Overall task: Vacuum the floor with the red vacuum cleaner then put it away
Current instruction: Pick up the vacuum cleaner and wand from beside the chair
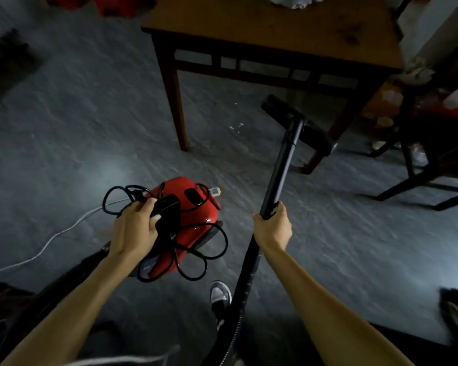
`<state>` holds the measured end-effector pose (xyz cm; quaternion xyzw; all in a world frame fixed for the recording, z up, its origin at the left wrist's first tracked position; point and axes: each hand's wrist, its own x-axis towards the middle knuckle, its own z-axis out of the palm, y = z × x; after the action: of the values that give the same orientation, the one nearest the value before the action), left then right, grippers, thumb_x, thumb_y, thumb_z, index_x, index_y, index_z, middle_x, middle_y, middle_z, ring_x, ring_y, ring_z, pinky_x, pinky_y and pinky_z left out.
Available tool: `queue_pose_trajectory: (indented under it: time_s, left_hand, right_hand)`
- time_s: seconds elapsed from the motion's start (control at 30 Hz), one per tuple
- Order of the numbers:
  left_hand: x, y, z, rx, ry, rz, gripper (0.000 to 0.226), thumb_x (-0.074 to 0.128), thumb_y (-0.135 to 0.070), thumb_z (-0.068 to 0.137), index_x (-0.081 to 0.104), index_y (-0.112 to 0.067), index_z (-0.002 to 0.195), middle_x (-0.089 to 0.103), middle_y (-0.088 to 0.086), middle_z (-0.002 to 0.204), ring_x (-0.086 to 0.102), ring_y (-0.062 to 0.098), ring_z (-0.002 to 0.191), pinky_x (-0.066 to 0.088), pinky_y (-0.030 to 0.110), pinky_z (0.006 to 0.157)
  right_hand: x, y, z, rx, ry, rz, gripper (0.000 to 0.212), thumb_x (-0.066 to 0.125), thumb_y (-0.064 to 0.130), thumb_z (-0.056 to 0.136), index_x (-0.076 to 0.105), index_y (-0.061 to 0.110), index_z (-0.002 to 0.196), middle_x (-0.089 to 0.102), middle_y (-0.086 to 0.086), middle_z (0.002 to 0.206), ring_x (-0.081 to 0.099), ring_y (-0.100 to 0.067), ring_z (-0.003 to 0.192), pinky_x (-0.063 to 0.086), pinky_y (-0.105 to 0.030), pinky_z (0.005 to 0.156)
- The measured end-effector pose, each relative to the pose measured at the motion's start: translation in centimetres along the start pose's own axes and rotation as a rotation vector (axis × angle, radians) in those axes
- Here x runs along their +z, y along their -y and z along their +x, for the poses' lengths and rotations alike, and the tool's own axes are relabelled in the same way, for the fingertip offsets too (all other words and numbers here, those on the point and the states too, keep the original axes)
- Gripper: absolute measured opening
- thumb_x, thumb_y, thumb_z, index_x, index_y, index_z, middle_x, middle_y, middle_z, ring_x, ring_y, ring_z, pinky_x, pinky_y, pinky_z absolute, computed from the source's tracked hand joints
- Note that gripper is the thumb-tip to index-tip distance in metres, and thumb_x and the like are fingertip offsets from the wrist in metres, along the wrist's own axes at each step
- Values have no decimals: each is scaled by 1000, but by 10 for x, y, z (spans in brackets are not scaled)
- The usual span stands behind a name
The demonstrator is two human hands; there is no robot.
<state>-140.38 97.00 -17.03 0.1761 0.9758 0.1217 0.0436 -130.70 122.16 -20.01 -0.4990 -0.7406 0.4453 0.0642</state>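
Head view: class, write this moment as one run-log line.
left hand: holds vacuum handle and cord | right hand: grips wand | nozzle: by table
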Motion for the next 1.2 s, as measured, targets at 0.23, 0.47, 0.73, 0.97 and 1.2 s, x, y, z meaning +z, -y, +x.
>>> queue_pose_trajectory:
  time_s: [0.23, 0.47, 0.73, 0.97, 1.2]
  left_hand:
    - [95, 39, 92, -31, 125, -56, 38, 61, -11, 86, 56, -3, 122, 63, 22, 97, 61, 42, 87, 53, 47, 71]
    - [198, 73, 147, -73, 262, -43, 40, 59, -16, 88, 53, -4, 126, 64, 19, 106, 62, 36, 92, 49, 45, 75]
    - [331, 103, 184, -92, 338, -39, 40, 66, -13, 83, 55, -7, 121, 66, 16, 100, 64, 32, 83, 54, 40, 65]
    - [438, 113, 195, -99, 350, 26, 45, 73, -8, 75, 57, -4, 117, 66, 16, 98, 63, 33, 77, 52, 40, 62]
    - [506, 106, 209, -77, 309, -6, 48, 75, -3, 71, 58, -4, 116, 67, 16, 94, 63, 33, 73, 52, 40, 60]
  right_hand:
    - [106, 0, 89, 107, 33, -41, 24, 68, 20, 82, 52, 25, 100, 61, 5, 93, 55, -15, 81, 45, -28, 73]
    - [198, -36, 162, 192, 84, -109, 30, 69, 22, 82, 49, 25, 104, 62, 5, 97, 61, -19, 89, 48, -30, 80]
    - [296, -116, 247, 278, 144, -188, 36, 70, 23, 81, 52, 19, 112, 61, 3, 97, 61, -21, 89, 46, -29, 76]
    - [356, -191, 317, 327, 182, -263, 37, 70, 23, 82, 51, 18, 113, 60, 2, 97, 60, -23, 93, 44, -30, 78]
    - [388, -252, 367, 329, 183, -335, 39, 71, 24, 81, 51, 17, 115, 64, -3, 104, 63, -27, 98, 48, -34, 85]
